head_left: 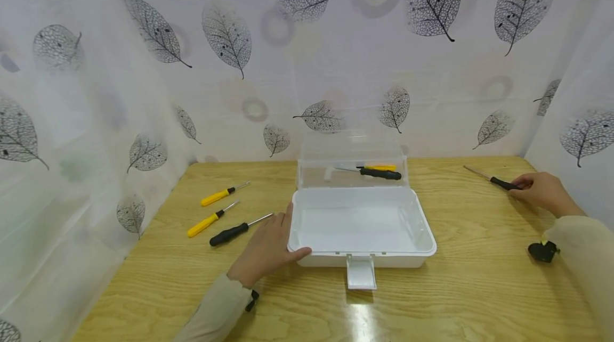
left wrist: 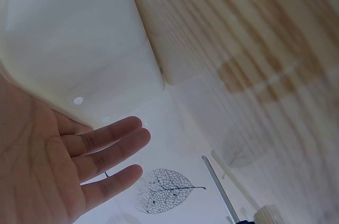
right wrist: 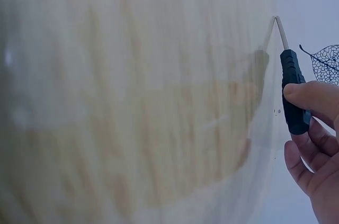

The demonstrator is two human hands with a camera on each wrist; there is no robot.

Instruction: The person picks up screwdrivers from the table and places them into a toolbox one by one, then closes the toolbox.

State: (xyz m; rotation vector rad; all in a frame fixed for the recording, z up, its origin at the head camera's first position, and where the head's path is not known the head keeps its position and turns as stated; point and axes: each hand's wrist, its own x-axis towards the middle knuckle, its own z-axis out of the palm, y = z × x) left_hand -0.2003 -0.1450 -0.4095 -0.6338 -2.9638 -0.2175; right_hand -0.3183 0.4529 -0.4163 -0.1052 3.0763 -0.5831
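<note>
My right hand [head_left: 541,193] pinches a black-handled screwdriver [head_left: 503,184] by its handle, at the right side of the table. In the right wrist view, the thumb lies on that black handle [right wrist: 294,107] and the shaft points away from the hand. My left hand [head_left: 269,243] rests against the left side of a white plastic box [head_left: 364,261], its thumb at the front left corner of the rim. The left wrist view shows its fingers [left wrist: 114,152] fairly straight beside the white wall [left wrist: 79,38]. The box stands open, with bare white inside.
Left of the box lie two yellow screwdrivers [head_left: 216,197] and a black screwdriver [head_left: 230,234]. Behind, a clear tray or lid part [head_left: 307,171] holds another black screwdriver [head_left: 381,173] and a yellow-handled one [head_left: 384,167]. A latch [head_left: 361,274] hangs at the front. Leaf-print curtains surround the wooden table [head_left: 479,283].
</note>
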